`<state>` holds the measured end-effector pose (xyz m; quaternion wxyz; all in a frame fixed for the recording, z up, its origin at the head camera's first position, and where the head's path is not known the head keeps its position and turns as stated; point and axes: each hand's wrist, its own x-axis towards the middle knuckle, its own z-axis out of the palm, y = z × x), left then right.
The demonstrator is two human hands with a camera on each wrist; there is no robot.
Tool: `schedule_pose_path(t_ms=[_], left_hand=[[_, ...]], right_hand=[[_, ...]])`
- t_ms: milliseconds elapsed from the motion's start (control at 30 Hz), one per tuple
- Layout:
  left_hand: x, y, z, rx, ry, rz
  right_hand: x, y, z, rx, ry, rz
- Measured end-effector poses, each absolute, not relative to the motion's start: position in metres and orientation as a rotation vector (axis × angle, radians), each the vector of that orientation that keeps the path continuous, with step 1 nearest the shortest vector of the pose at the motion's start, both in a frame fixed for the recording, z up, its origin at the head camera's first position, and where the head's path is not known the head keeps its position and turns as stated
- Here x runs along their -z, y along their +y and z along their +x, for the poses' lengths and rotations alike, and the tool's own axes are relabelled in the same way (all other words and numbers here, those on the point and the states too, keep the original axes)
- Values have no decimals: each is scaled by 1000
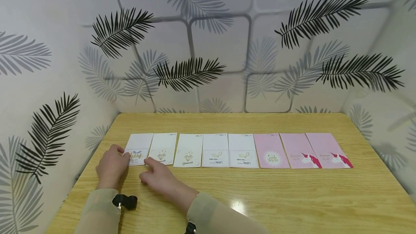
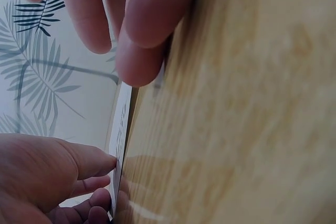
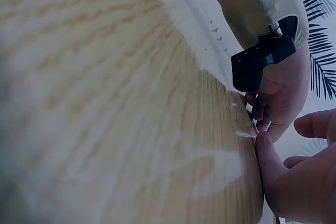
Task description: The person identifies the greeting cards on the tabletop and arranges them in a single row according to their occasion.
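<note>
At the left end of a row of cards, my left hand (image 1: 112, 165) holds the left edge of the white "Thank you" card (image 1: 139, 145), with fingertips over part of its lettering. In the left wrist view the left fingers (image 2: 144, 45) come together at the tabletop. My right hand (image 1: 160, 178) touches near that card's lower right corner, where it meets a white diamond card (image 1: 164, 140). One right finger reaches forward, and the thumb lies apart from it. The right hand (image 3: 304, 177) is low against the table in the right wrist view.
The row continues rightward with another diamond card (image 1: 189, 147), two "take me" heart cards (image 1: 216, 142), a pink "Smile More" card (image 1: 268, 143) and two pink unicorn cards (image 1: 297, 143). A leaf-patterned wall (image 1: 221, 93) borders the wooden table (image 1: 260, 201).
</note>
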<state>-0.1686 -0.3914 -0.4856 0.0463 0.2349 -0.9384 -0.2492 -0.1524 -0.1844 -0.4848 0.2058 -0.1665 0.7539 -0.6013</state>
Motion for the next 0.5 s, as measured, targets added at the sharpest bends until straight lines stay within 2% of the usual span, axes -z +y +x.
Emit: schedule_pose_path(t_ms=[500], left_hand=[[484,-389,-167,797,-2835,738]], right_hand=[[477,-174,-150,1770,2044,-436]])
